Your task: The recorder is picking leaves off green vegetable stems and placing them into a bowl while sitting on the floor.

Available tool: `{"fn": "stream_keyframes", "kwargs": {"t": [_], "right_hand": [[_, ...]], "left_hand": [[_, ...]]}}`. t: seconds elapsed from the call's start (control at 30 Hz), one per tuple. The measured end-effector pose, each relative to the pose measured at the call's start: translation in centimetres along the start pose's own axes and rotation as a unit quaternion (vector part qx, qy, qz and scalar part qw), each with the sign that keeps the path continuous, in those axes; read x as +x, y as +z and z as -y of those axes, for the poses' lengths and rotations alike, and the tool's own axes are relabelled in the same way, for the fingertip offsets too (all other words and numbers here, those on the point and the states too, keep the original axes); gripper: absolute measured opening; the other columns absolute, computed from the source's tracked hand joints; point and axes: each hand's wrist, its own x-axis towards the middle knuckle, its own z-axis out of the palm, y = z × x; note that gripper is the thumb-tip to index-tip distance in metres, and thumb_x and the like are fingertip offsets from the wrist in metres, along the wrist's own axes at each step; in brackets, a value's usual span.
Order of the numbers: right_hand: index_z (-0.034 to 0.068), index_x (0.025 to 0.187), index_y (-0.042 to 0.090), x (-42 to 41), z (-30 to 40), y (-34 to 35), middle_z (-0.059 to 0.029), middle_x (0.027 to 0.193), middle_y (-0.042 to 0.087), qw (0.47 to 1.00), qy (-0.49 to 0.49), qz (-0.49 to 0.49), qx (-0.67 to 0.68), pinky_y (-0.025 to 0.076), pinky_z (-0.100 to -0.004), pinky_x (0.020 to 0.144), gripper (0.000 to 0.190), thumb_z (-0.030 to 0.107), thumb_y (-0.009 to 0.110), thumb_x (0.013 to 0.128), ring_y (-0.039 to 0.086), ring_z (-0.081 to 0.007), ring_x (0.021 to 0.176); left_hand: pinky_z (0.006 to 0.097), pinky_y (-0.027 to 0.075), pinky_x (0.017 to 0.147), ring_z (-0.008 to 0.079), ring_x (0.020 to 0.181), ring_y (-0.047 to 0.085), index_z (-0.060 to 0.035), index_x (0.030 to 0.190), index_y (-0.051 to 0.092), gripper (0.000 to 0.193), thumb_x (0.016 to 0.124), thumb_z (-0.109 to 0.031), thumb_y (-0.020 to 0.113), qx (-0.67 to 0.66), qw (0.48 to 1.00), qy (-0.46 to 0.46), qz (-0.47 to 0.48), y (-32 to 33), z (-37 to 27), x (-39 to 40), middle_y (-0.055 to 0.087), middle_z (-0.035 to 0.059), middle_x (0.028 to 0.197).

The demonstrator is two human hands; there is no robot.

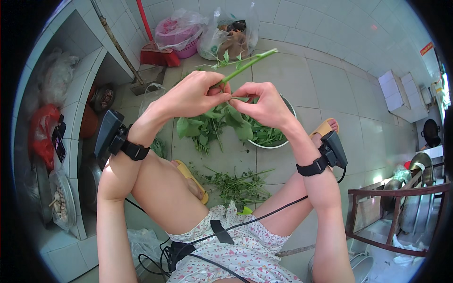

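My left hand point(203, 93) holds a leafy green plant by its thick stem point(249, 66), the cut end pointing up and right. Close beside it, my right hand point(260, 102) pinches a thin part of the same plant between thumb and fingertips. Large leaves point(239, 122) hang below both hands. Behind my right hand stands a round white-rimmed basin point(274, 145) with green leaves point(267, 136) in it. Under my left hand lies a bunch of leafy greens point(203, 136) on the tiled floor. A pile of thin stems and sprigs point(240, 185) lies between my feet.
A red broom point(159, 56), a purple basket point(185, 49) and a plastic bag point(230, 42) stand by the far wall. Tiled shelves point(73, 141) with pots and bags line the left. At the right is a wooden rack point(393, 192) with metal pans. Black cables point(247, 217) cross my lap.
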Motion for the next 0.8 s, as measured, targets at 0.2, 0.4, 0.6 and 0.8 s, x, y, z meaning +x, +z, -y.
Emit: {"fn": "stream_keyframes", "kwargs": {"t": [0.2, 0.4, 0.6, 0.8], "right_hand": [[-0.002, 0.086, 0.067, -0.1, 0.0, 0.1, -0.0086, 0.075, 0.066, 1.0, -0.016, -0.022, -0.007, 0.047, -0.0261, 0.058, 0.022, 0.014, 0.066, 0.071, 0.056, -0.0111, 0.062], [0.0, 0.083, 0.066, -0.2, 0.7, 0.3, -0.0102, 0.075, 0.064, 0.997, -0.05, -0.048, -0.034, 0.048, -0.0302, 0.065, 0.019, 0.013, 0.065, 0.069, 0.058, -0.0193, 0.073], [0.001, 0.083, 0.066, -0.5, 0.8, 0.3, -0.0114, 0.075, 0.063, 0.991, -0.073, -0.061, -0.094, 0.047, -0.0323, 0.067, 0.019, 0.013, 0.064, 0.068, 0.059, -0.0231, 0.073], [0.001, 0.081, 0.065, -0.5, 0.7, 0.4, -0.0111, 0.072, 0.061, 0.987, -0.076, -0.081, -0.113, 0.047, -0.034, 0.065, 0.018, 0.013, 0.064, 0.067, 0.058, -0.0248, 0.071]], "left_hand": [[0.0301, 0.033, 0.051, 0.0133, 0.055, 0.037, -0.0007, 0.085, 0.057, 0.011, 0.083, -0.01, 0.062, 0.016, 0.999, 0.045, -0.011, 0.6, 0.5, 0.0, 0.039, 0.0033, 0.059], [0.0348, 0.036, 0.054, 0.0245, 0.057, 0.043, -0.0003, 0.087, 0.054, 0.012, 0.085, -0.01, 0.06, 0.051, 0.991, 0.113, -0.05, 1.5, 0.9, 0.0, 0.045, 0.0101, 0.063], [0.0383, 0.04, 0.059, 0.0319, 0.066, 0.05, 0.0002, 0.09, 0.053, 0.011, 0.086, -0.009, 0.058, 0.061, 0.988, 0.129, -0.066, 2.5, 1.4, 0.1, 0.053, 0.0147, 0.074], [0.0375, 0.042, 0.062, 0.0326, 0.07, 0.053, -0.0003, 0.091, 0.052, 0.011, 0.087, -0.009, 0.056, 0.052, 0.986, 0.132, -0.091, 3.3, 1.6, 0.1, 0.055, 0.0146, 0.078]]}}
